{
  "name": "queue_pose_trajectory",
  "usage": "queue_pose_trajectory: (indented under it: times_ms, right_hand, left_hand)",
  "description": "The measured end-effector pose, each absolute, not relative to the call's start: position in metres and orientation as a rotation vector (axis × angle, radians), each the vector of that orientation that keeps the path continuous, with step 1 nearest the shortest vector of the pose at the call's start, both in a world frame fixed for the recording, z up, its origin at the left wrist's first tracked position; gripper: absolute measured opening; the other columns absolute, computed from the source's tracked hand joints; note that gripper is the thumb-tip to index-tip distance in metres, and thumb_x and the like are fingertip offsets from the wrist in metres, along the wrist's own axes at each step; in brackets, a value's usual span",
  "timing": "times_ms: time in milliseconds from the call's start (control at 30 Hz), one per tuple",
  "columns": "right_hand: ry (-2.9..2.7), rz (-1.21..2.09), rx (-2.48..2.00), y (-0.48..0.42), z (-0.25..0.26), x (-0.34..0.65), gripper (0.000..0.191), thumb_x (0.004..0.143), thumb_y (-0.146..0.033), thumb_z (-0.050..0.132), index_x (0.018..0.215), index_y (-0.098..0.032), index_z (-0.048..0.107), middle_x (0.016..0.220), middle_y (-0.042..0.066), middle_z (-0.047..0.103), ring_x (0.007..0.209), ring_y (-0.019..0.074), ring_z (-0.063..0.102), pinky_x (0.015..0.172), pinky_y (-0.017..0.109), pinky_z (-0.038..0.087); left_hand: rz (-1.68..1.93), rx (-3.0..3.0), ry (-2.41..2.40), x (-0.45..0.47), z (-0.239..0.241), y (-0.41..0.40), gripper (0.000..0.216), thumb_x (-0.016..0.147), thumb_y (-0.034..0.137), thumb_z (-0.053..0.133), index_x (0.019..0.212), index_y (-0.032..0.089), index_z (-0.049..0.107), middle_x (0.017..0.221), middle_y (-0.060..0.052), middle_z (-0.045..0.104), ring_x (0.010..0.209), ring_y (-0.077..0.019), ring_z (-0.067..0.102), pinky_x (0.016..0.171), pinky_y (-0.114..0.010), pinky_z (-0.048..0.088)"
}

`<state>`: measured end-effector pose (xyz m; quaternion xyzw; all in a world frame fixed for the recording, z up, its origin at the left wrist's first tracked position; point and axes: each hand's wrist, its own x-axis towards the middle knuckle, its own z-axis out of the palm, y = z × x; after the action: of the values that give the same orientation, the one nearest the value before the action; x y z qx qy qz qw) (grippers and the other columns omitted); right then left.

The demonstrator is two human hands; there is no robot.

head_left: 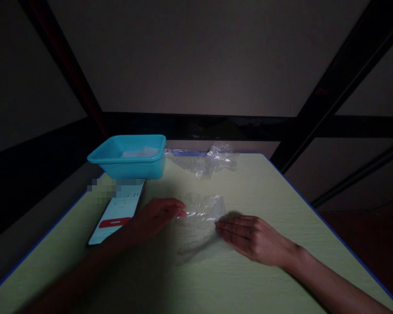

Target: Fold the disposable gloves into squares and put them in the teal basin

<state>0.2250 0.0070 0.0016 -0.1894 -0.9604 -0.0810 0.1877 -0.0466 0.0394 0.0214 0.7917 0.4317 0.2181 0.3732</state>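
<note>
A thin clear plastic bag (205, 209) lies wrinkled on the table, with a fainter, smoother part spreading towards me. At its left edge is my left hand (159, 216), fingers bent and thumb close to the fingertips, pinching the film. My right hand (249, 237) rests palm down on the right side. Its fingers are stretched out, and their tips touch the bag's right edge. Dim light and the film's transparency hide the bag's exact outline.
A blue plastic basin (134, 168) with whitish contents stands at the table's back left. In front of it lies a phone (119, 213) with a lit screen. Crumpled clear plastic (221, 159) sits at the far edge. Blue edging borders the pale table (281, 205).
</note>
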Motion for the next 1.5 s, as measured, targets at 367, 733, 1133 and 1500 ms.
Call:
queue_pose_trajectory:
  times_ms: [367,733,1133,1500]
  right_hand:
    - [-2.723,-0.216,-0.537,0.007,0.001,0.226,0.03,0.093,-0.016,0.035,0.104,-0.007,0.062,0.102,0.011,0.069,0.095,0.0194,0.064,0.078,0.033,0.056]
    - [-2.72,-0.209,-0.541,0.006,0.003,0.225,0.026,0.092,-0.018,0.039,0.101,-0.009,0.063,0.103,0.011,0.068,0.096,0.0186,0.063,0.078,0.033,0.056]
    - [-2.727,-0.221,-0.542,0.006,0.002,0.225,0.028,0.093,-0.017,0.037,0.1,-0.009,0.063,0.102,0.009,0.069,0.093,0.0196,0.064,0.077,0.033,0.056]
    - [-2.702,-0.027,-0.565,0.011,0.005,0.227,0.035,0.095,-0.021,0.03,0.101,-0.009,0.063,0.099,0.01,0.069,0.09,0.0187,0.065,0.076,0.032,0.054]
  left_hand:
    - [0.36,2.078,1.073,-0.051,0.023,0.038,0.026,0.082,0.03,0.048,0.099,0.016,0.061,0.095,-0.006,0.07,0.089,-0.02,0.064,0.08,-0.032,0.047]
    - [0.316,2.277,1.099,-0.052,0.014,0.037,0.034,0.07,0.016,0.058,0.103,0.017,0.06,0.095,-0.004,0.07,0.092,-0.021,0.062,0.087,-0.036,0.043]
    - [0.29,2.296,1.111,-0.057,0.018,0.036,0.034,0.074,0.018,0.056,0.108,0.02,0.058,0.097,-0.004,0.07,0.093,-0.0227,0.062,0.089,-0.036,0.041]
    - [0.21,2.197,1.121,-0.064,0.025,0.041,0.036,0.078,0.019,0.049,0.113,0.016,0.055,0.098,-0.004,0.07,0.094,-0.0206,0.063,0.087,-0.035,0.043]
